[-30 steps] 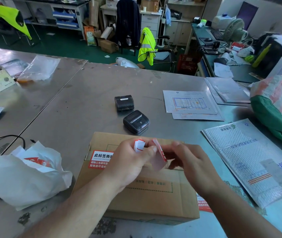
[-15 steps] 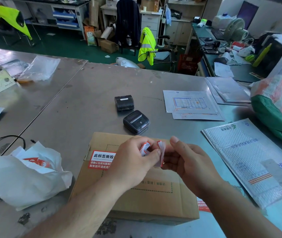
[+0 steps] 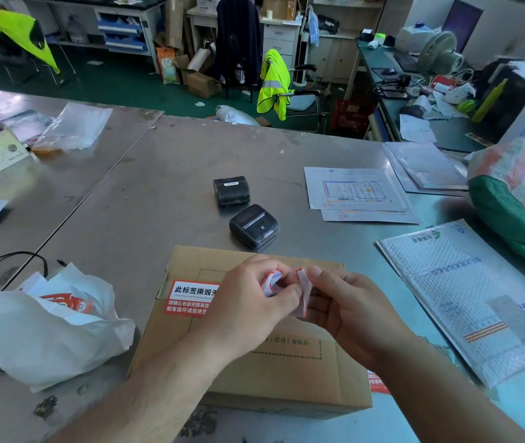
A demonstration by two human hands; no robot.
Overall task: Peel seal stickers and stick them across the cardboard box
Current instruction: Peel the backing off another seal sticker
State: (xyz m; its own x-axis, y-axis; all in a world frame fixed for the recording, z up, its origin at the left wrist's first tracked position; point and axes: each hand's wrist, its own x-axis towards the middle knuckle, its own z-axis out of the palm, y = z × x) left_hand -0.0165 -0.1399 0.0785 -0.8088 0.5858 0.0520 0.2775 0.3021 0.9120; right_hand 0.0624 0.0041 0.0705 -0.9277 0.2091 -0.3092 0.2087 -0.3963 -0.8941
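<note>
Now pinching a curled, red-edged white seal sticker from both ends: left hand with thumb and fingers bent round one end, right hand gripping the other. Both held close together just above the cardboard box on the steel table. At the box's left edge, an applied seal sticker, partly covered, reading "此标签撕毁".

A parcel-packing workroom: steel table, label printers (two), padded mailers, hi-vis vests.
</note>
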